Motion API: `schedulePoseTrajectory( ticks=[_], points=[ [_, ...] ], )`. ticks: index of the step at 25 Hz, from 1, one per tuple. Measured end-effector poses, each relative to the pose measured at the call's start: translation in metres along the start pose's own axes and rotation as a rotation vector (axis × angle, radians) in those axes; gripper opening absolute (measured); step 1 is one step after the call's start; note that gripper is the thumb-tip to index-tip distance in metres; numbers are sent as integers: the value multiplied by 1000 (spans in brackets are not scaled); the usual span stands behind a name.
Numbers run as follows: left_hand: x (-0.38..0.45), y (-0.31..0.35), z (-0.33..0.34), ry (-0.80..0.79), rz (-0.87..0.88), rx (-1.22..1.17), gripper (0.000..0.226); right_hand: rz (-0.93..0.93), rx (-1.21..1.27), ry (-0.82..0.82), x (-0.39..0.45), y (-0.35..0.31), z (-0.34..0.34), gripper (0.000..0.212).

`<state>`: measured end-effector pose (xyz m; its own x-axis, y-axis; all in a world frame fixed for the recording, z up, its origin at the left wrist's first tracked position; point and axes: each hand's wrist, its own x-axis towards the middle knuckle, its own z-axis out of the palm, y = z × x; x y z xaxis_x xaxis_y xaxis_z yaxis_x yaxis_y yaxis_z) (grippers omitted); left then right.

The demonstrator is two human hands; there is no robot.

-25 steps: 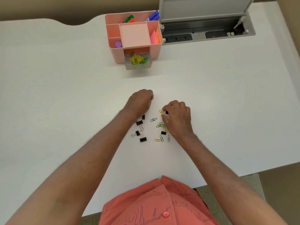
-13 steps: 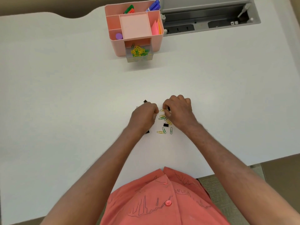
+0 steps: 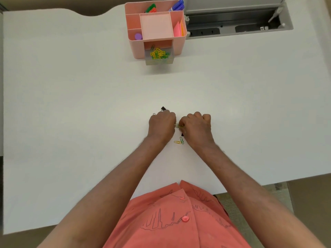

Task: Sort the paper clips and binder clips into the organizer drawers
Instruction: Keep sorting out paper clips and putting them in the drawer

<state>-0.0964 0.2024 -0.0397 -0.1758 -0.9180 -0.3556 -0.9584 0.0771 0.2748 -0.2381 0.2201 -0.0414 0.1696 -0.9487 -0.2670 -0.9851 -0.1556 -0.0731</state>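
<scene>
At desk centre, both hands sit knuckles-up on the white desk (image 3: 71,104), close together but apart. Left hand (image 3: 162,125): fingers curled under; a black binder clip (image 3: 163,108) pokes out at its 12 o'clock and a wire loop shows at its 10 o'clock, but whether the fingers actually hold either can't be told. Right hand (image 3: 196,127): fingers curled, thumb and forefinger pinching yellow/green paper clips (image 3: 179,125) in the gap btwn the hands. Loose on the desk at 6 o'clock of that gap: one yellow paper clip (image 3: 177,142) and one green paper clip (image 3: 182,140), touching. A dark bit, prob. another binder clip (image 3: 182,134), shows at the right hand's edge, mostly hidden. Pink organizer (image 3: 137,49) stands at 12 o'clock, well apart from the hands; its clear drawer (image 3: 159,62) is pulled out toward the person and holds a heap of yellow/green clips. Upper compartments hold markers, a purple item and pink/orange sticky notes. Grey cable tray (image 3: 238,24) w/ sockets lies at 1 o'clock, just beside the organizer. Coral shirt (image 3: 170,221) at 6 o'clock.
</scene>
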Motion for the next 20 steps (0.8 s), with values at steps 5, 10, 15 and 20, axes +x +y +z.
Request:
schedulePoseTrajectory(
  ticks=[5, 10, 15, 20],
  points=[
    [2, -1, -4, -41, 53, -37, 20, 2, 24, -5, 3, -6, 2, 11],
    [-12, -13, 3, -28, 60, -238, 14, -79, 22, 75, 4, -1, 2, 10],
    [-29, -28, 6, 42, -55, -518, 16, -55, 74, -47, 18, 1, -8, 15],
    [-36, -40, -6, 95, -208, -762, 26, 20, 513, 10, 51, -2, -53, 13]
  ],
)
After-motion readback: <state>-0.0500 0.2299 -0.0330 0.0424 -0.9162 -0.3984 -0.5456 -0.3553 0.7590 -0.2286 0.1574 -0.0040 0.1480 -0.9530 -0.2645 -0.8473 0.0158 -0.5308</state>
